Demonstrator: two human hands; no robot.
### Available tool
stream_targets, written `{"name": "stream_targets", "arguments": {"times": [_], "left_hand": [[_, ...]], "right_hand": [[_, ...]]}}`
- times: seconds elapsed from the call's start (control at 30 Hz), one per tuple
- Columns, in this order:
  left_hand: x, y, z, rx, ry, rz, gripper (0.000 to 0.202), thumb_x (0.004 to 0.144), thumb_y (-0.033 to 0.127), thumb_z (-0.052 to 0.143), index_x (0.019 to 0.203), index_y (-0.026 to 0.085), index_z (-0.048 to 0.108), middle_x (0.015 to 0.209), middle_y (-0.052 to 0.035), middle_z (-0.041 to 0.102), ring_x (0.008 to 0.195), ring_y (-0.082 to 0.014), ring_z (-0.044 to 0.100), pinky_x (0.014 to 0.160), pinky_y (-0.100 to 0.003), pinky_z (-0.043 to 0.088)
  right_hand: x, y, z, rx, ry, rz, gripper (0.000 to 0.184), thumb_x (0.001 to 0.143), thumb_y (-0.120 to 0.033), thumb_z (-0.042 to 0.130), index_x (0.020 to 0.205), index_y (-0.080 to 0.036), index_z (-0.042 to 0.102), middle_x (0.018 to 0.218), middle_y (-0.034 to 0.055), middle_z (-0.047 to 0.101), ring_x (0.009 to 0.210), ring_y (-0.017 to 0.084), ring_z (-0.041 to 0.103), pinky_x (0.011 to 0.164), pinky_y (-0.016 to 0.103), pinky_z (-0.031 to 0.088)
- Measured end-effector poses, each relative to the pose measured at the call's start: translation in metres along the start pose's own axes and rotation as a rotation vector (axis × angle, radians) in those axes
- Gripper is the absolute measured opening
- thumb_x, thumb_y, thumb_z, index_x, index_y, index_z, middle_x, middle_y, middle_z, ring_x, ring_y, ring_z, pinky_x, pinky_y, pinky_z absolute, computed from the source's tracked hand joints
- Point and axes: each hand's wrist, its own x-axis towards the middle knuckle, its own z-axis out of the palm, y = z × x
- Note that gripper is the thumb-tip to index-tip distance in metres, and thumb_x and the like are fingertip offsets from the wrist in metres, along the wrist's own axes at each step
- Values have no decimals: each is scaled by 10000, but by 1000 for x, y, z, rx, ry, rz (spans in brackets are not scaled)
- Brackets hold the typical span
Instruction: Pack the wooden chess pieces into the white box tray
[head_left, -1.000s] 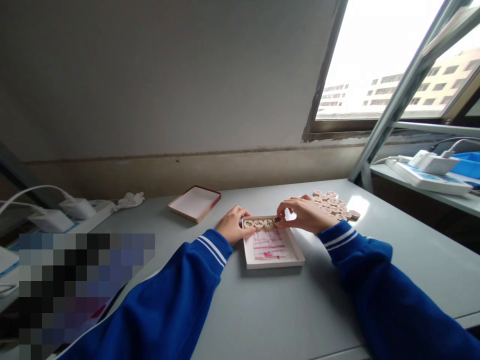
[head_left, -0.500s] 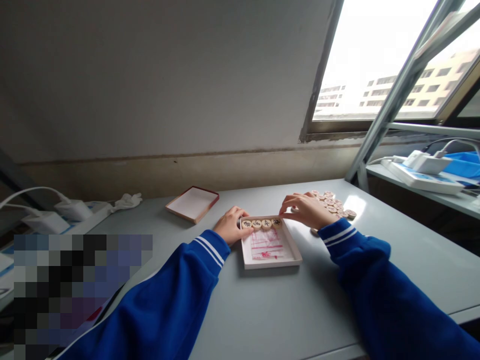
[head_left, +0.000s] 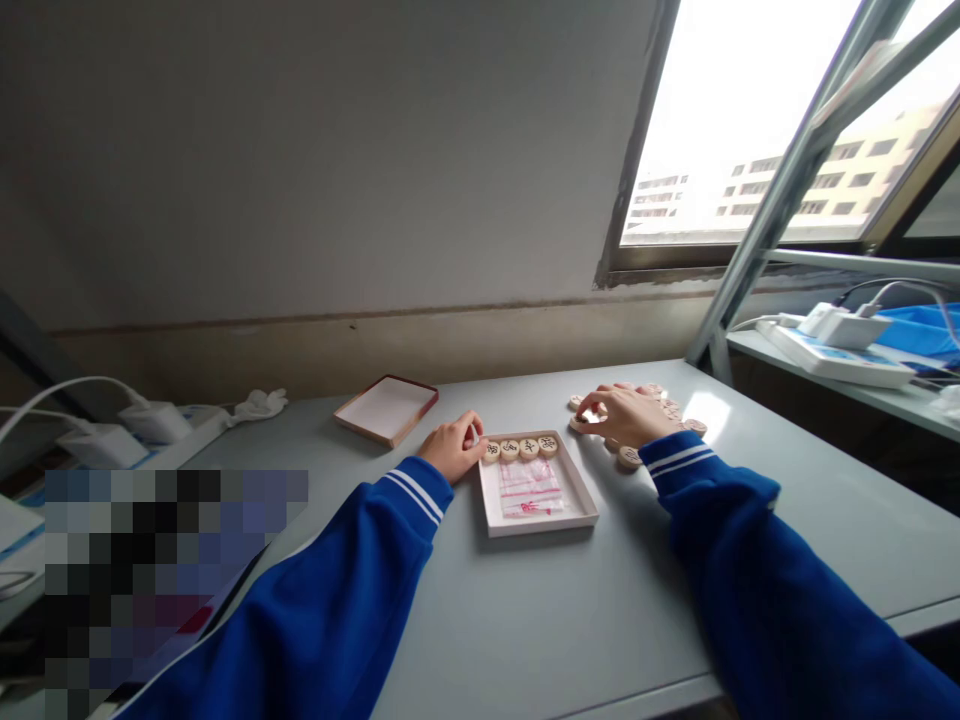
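A shallow white box lies on the table with a row of several Chinese chess pieces along its far side. In front of that row, inside the box, is a clear plastic bag with red print. My left hand is at the box's far left corner, fingers curled and thumb near the rim; whether anything is in them is hidden. To the right of the box, my right hand pinches a chess piece at the table top. More loose chess pieces lie around and behind it, partly covered.
The box lid lies inside up at the back left. Power strips with white plugs stand at the left and on the right shelf. A crumpled white item lies near the wall. A metal post rises at the back right.
My right hand has left the box's far right corner and moved right to the loose pieces. My left hand's thumb has drawn back off the row of pieces, and its fingers have curled.
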Motion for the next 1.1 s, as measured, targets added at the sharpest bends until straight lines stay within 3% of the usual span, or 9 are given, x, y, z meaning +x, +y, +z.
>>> {"name": "stream_targets", "arguments": {"times": [0.17, 0.27, 0.4, 0.5, 0.63, 0.8, 1.1], "left_hand": [[0, 2, -2, 22, -20, -20, 111, 725, 277, 452, 780, 194, 500, 596, 34, 486, 548, -111, 459, 551, -220, 323], [0, 2, -1, 53, -18, -10, 167, 757, 328, 421, 796, 200, 520, 610, 24, 511, 567, -122, 479, 558, -223, 324], [0, 1, -1, 42, -17, 7, 243, 802, 376, 346, 817, 210, 522, 662, 8, 550, 650, -142, 524, 615, -229, 349], [0, 3, -2, 56, -17, 7, 264, 814, 388, 323, 843, 213, 518, 685, 1, 567, 680, -153, 539, 635, -236, 359], [-2, 5, -2, 113, -25, 26, 251, 810, 375, 338, 844, 210, 524, 690, -7, 573, 667, -162, 539, 619, -245, 361], [-2, 5, -2, 169, -13, 49, 200, 802, 313, 360, 837, 218, 532, 699, -4, 580, 660, -157, 535, 610, -241, 364], [-3, 6, 0, 179, -10, 46, 205, 808, 317, 353, 835, 211, 526, 724, -15, 592, 693, -171, 549, 628, -262, 380]], "right_hand": [[-2, -30, -3, 323, 1, -309, 280, 713, -457, 538, 861, -233, 616, 809, 34, 593, 732, 166, 516, 626, 277, 344], [-8, -61, 1, 312, 20, -451, 212, 719, -396, 568, 853, -236, 603, 784, 11, 600, 724, 147, 522, 639, 267, 308], [-15, -88, 12, 227, 83, -509, 158, 738, -254, 567, 893, -222, 565, 784, 0, 625, 735, 141, 539, 679, 274, 270], [-17, -92, 16, 221, 85, -510, 152, 730, -210, 574, 879, -203, 543, 766, -1, 631, 710, 133, 543, 698, 271, 265], [-17, -90, 14, 227, 94, -535, 80, 745, -258, 575, 808, -214, 551, 767, -11, 627, 708, 129, 539, 699, 270, 259], [-18, -90, 13, 173, 113, -560, 206, 744, -285, 584, 935, -219, 544, 869, 19, 609, 771, 148, 526, 692, 274, 262], [-18, -91, 15, 217, 114, -558, 219, 733, -310, 596, 915, -200, 546, 858, 19, 618, 775, 152, 528, 704, 276, 259]]}}
